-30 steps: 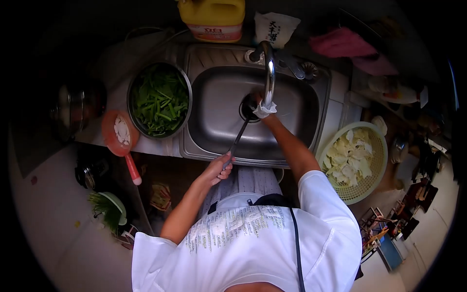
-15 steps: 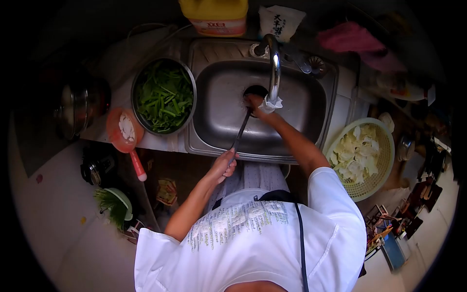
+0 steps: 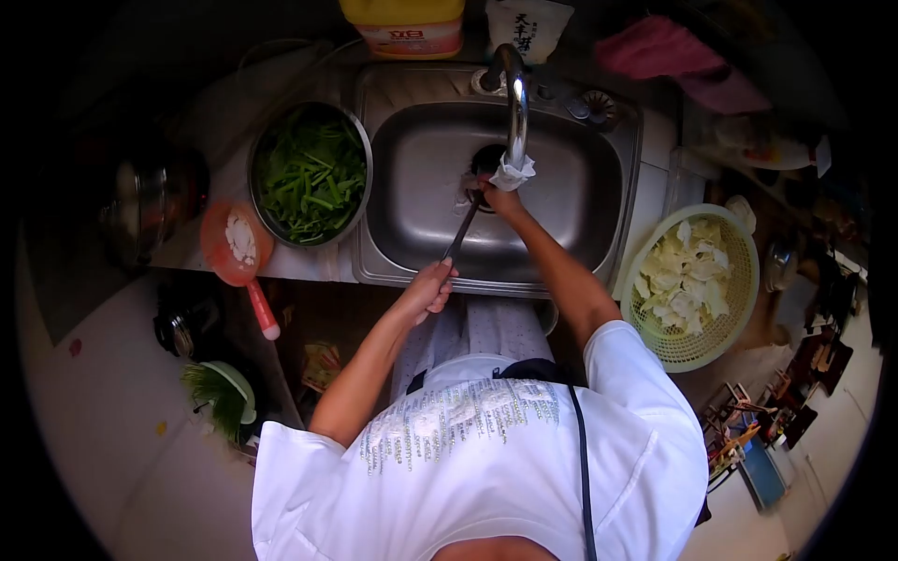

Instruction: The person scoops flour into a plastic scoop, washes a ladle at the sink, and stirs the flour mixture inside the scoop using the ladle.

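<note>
My left hand (image 3: 429, 290) is closed around the near end of a long, thin dark utensil (image 3: 464, 229), seen nearly edge-on, so its kind is unclear. The utensil slants across the front rim of the steel sink (image 3: 412, 220) toward the drain. At its far end, my right hand (image 3: 502, 200) is closed on it, fingers partly hidden, just below the spout of the curved faucet (image 3: 517, 103). White cloth or plastic (image 3: 513, 172) wraps the spout tip. A whitish patch, too blurred to name, shows beside the right fingers.
Left of the sink stands a metal bowl of cut greens (image 3: 313, 178), then an orange scoop (image 3: 237, 245) with white contents. On the right is a colander (image 3: 697, 351) of pale leaves. A yellow jug (image 3: 402, 23) and a white bag (image 3: 527, 30) stand behind, near a pink cloth (image 3: 662, 51).
My right hand has shifted slightly along the far end of the utensil, and a whitish patch now shows beside it. My left hand keeps its hold. The whole view has shifted a little.
</note>
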{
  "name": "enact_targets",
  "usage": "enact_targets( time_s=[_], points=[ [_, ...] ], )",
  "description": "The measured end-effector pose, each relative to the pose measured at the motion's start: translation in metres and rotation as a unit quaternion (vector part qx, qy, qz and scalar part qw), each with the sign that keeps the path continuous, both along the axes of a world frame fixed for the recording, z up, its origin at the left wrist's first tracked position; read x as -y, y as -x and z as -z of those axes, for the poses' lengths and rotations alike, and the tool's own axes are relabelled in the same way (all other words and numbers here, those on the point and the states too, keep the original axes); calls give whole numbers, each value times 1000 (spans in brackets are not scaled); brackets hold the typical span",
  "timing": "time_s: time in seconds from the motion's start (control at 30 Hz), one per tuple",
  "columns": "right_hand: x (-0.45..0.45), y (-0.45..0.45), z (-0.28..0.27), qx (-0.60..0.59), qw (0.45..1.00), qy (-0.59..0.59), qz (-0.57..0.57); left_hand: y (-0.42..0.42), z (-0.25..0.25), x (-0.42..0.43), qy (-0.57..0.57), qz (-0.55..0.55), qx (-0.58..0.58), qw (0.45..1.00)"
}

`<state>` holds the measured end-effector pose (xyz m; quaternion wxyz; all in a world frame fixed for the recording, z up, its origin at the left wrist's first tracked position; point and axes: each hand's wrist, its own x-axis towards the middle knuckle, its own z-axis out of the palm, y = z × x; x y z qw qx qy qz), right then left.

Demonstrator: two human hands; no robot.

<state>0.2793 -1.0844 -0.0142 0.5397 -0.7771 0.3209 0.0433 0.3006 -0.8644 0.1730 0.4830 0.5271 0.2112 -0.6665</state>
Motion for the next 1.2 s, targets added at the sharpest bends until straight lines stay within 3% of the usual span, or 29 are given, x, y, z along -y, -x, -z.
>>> enact_targets(
  time_s=[0.1, 0.17, 0.2, 0.27, 0.33, 0.37, 0.4, 0.5, 0.53, 0.63, 0.67, 0.73, 0.77, 0.93, 1.13, 1.2],
  points=[
    [-28, 16, -19, 42, 995, -76, 37, -11, -3, 7, -28, 47, 41, 998],
    [-45, 25, -66, 114, 992, 20, -48, -14, -1, 11, -41, 72, 61, 995],
    [-40, 23, -61, 113, 992, 22, -51, -18, 1, 12, -50, 108, 104, 987],
    [-23, 9, -43, 104, 994, -20, 41, -18, 5, 12, -62, 142, 149, 977],
    [-5, -7, -48, 111, 993, -8, 43, -19, 4, 17, -62, 291, 388, 872],
    [-9, -8, -52, 113, 990, 21, 84, -18, 2, 18, -45, 309, 480, 820],
    [-13, -9, -56, 115, 984, 51, 127, -22, -7, 21, -42, 312, 482, 817],
    [-26, 9, -90, 169, 982, 72, 45, -25, -44, 33, -123, 415, 528, 731],
    [-26, 14, -101, 180, 978, 108, 10, -23, -54, 32, -120, 416, 526, 732],
    [29, 14, -87, 105, 981, 143, 83, -21, -62, 27, -94, 393, 699, 590],
    [46, 12, -82, 60, 978, 151, 135, -21, -60, 26, -96, 392, 699, 590],
    [70, 9, -74, 85, 972, 199, 96, -22, -55, 24, -99, 422, 725, 535],
    [77, 8, -71, 108, 961, 248, 58, -23, -53, 25, -99, 421, 726, 535],
    [53, 9, -84, 113, 970, 209, -49, -25, -51, 24, -102, 428, 750, 494],
    [-1, 14, -152, 181, 948, 206, -163, -23, -43, 22, -125, 420, 743, 507],
    [0, 14, -151, 182, 944, 189, -199, -24, -43, 20, -128, 424, 740, 506]
  ],
)
